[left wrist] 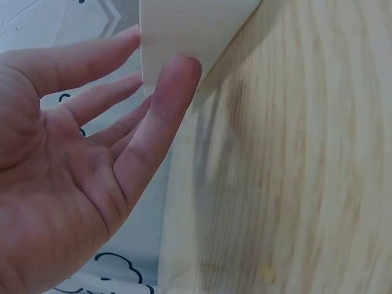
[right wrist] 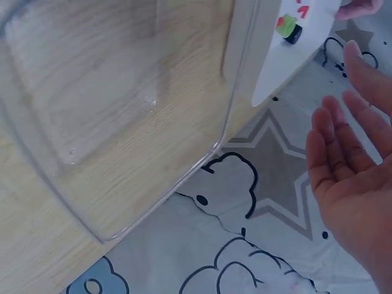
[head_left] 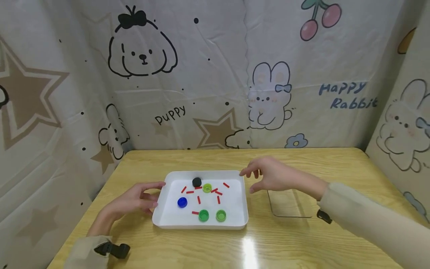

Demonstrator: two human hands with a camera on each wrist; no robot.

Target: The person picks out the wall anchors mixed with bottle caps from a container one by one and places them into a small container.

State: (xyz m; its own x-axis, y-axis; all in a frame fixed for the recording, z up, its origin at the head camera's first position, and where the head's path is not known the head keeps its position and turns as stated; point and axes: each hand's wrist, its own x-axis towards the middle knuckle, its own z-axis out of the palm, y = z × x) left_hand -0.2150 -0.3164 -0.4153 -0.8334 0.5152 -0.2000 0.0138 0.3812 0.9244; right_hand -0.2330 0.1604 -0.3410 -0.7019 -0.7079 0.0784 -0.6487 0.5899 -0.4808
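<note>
A white tray (head_left: 235, 205) is set on the surface (head_left: 188, 246), left of its middle, with its long axis laid roughly along the far edge. It is flanked by both hands: its left wall is touched by the fingertips of the left hand (head_left: 134, 198), whose fingers are spread and not wrapped around it. By the right hand (head_left: 268, 173), nothing is held; its fingers are loosely bent, with the thumb well apart, just beside the tray's far right corner. Whether that corner is touched cannot be told. From the right hand, the tray's contents are found leftward and toward the near edge.

In the tray, a black cap (head_left: 196, 182), a yellow-green cap (head_left: 207, 188), a blue cap (head_left: 182, 202), a green cap (head_left: 203, 215) and a light green cap (head_left: 220, 215) are scattered among short red sticks (head_left: 199, 200). Toward the surface's right edge, a clear container (head_left: 292, 216) is partly hidden by the right forearm.
</note>
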